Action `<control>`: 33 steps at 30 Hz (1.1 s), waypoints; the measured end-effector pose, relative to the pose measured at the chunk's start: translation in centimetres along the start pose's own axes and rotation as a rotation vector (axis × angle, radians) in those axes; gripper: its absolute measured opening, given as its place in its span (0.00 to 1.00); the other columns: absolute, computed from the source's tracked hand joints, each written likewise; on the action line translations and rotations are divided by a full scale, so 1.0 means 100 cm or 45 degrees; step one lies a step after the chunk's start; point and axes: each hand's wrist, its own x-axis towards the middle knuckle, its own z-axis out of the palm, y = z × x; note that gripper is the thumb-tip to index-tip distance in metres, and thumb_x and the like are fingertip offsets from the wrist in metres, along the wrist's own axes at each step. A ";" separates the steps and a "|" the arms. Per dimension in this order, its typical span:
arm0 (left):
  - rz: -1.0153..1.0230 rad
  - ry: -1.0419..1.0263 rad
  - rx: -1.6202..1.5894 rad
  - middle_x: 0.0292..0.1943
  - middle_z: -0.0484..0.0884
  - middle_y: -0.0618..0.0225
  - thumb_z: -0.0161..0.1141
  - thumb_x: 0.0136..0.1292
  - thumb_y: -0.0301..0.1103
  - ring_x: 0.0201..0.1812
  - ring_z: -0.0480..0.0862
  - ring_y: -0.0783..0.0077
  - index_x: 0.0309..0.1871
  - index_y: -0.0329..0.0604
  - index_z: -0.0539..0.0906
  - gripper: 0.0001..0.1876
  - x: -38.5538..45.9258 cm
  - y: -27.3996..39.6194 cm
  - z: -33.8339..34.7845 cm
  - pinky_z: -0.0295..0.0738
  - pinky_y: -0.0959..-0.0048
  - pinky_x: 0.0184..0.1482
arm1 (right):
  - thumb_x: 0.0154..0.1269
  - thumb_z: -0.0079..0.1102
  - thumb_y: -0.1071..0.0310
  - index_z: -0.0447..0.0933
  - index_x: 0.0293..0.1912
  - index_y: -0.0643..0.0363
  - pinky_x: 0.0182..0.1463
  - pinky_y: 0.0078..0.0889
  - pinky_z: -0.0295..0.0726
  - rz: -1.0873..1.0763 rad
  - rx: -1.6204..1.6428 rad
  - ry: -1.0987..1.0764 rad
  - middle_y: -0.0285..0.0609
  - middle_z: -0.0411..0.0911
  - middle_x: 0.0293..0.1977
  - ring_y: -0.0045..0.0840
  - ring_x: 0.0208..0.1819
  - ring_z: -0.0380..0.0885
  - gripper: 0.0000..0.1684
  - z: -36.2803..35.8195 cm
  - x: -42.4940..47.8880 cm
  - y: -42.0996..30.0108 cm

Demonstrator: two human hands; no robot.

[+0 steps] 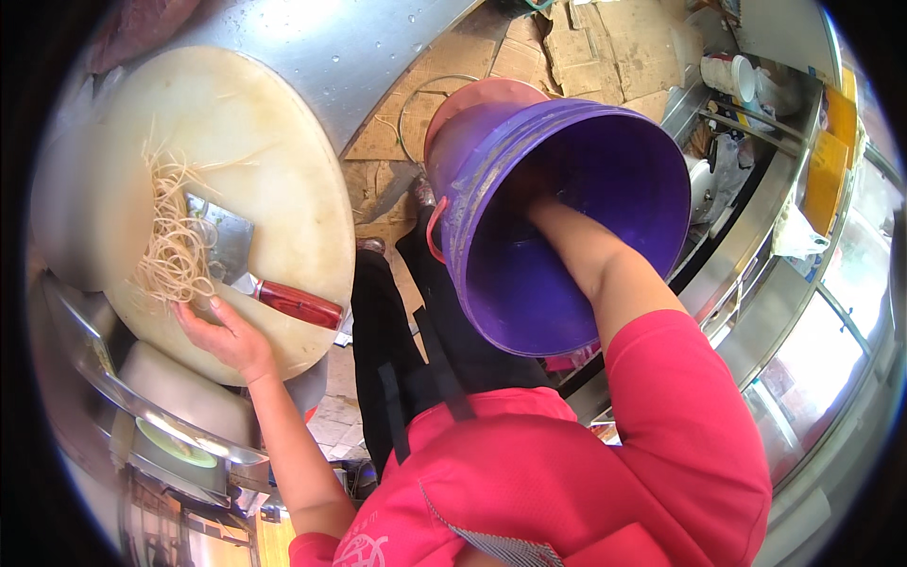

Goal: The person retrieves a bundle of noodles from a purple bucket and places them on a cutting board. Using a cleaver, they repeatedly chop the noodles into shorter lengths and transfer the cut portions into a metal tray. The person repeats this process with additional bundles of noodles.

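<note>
A large round cutting board (297, 205) lies at the left. On it are a heap of pale noodle-like strands (173, 248) and a cleaver (230, 234) with a reddish wooden handle, its blade against the strands. My left hand (227, 337) rests at the heap's near edge with thumb and fingers apart, palm turned up. A deep purple plastic bucket (545, 305) is tilted towards me at the right, in front of a pinkish bucket (478, 99). My right hand (535, 188) reaches down inside the purple one, in deep shadow; its fingers and whatever they touch are hidden.
A wet steel worktop (340, 57) adjoins the board. Flattened cardboard (595, 49) covers the floor beyond the buckets. Steel shelving (744, 283) with containers and plastic bags runs along the right. At lower left, a green plate (177, 445) sits below a metal rim. A blurred object covers the board's left edge.
</note>
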 end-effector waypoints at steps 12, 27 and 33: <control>-0.026 0.001 -0.033 0.69 0.64 0.44 0.53 0.73 0.37 0.70 0.63 0.46 0.68 0.29 0.64 0.26 -0.002 0.001 -0.002 0.55 0.52 0.72 | 0.68 0.47 0.57 0.75 0.60 0.57 0.69 0.49 0.65 -0.099 0.043 -0.054 0.53 0.73 0.60 0.43 0.64 0.71 0.25 -0.012 0.032 -0.019; -0.017 0.043 -0.058 0.68 0.67 0.49 0.53 0.72 0.36 0.70 0.64 0.50 0.68 0.31 0.66 0.26 0.001 0.006 0.002 0.56 0.55 0.72 | 0.68 0.48 0.56 0.83 0.50 0.58 0.58 0.41 0.77 -0.609 0.272 -0.023 0.48 0.82 0.49 0.40 0.51 0.81 0.21 0.162 0.000 -0.033; -0.019 0.063 0.003 0.69 0.65 0.45 0.56 0.71 0.38 0.70 0.63 0.46 0.67 0.30 0.66 0.27 -0.004 0.002 -0.004 0.56 0.53 0.72 | 0.72 0.46 0.56 0.82 0.50 0.59 0.57 0.40 0.78 -0.275 0.608 -0.547 0.52 0.82 0.49 0.42 0.52 0.81 0.21 -0.026 -0.030 -0.054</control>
